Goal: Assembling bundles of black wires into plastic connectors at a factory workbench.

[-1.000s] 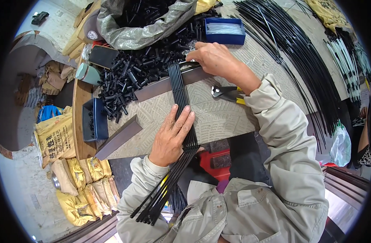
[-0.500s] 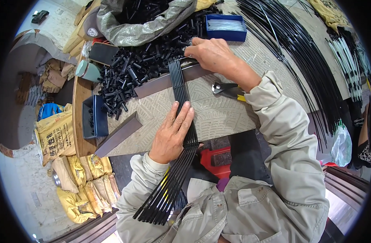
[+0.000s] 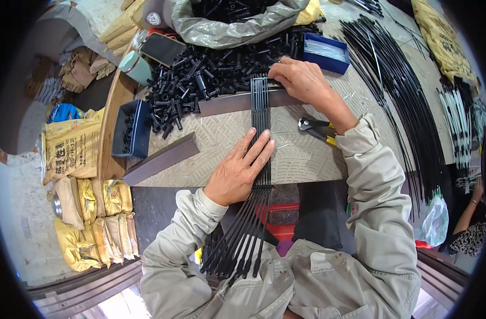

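A flat row of thin black rods runs from the table towards my body, crossing a metal angle bar. Their near ends fan out past the table edge over my lap. My left hand lies on the rods with its fingers stretched out flat. At the rods' far ends my right hand is closed, thumb and fingertips together; what they pinch, if anything, is too small to make out. End-cutting pliers with yellow and black handles lie to the right of the rods.
Short black plastic tubes are heaped at the far left below a woven sack. A blue box holds thin white sticks. Another angle bar, a blue bin and long black rods lie around.
The whole view has shifted, so the table's things appear further right. The rods' near ends have swung to the right. Both hands keep nearly the same places on the rods.
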`<state>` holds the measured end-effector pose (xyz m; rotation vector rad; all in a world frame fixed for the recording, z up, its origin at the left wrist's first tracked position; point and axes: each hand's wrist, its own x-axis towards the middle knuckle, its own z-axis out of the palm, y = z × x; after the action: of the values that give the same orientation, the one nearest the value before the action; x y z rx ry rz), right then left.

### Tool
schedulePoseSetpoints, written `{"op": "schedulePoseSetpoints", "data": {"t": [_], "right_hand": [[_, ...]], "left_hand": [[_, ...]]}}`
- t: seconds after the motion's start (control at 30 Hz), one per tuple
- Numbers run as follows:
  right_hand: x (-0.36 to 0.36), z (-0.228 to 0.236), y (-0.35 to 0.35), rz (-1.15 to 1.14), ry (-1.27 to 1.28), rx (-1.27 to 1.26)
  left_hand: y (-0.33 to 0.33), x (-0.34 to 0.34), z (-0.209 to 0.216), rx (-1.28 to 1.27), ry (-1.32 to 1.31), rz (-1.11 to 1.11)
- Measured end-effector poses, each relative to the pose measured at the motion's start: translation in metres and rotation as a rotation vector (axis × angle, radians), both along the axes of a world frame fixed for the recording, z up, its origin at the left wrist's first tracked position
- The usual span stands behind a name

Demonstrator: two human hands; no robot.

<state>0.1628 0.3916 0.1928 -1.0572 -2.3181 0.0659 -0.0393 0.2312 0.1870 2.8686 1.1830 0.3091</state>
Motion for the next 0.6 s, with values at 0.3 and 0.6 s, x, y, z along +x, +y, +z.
{"op": "schedulePoseSetpoints", "data": {"t": [0.3, 0.6], "right_hand": [[-0.006, 0.0, 0.007, 0.034, -0.014, 0.041], [0.0, 0.003, 0.004, -0.107, -0.17, 0.013]], "left_hand": [[0.0, -0.002, -0.001, -0.008, -0.078, 0.007], [-0.001, -0.005, -0.006, 0.034, -0.048, -0.006]]}}
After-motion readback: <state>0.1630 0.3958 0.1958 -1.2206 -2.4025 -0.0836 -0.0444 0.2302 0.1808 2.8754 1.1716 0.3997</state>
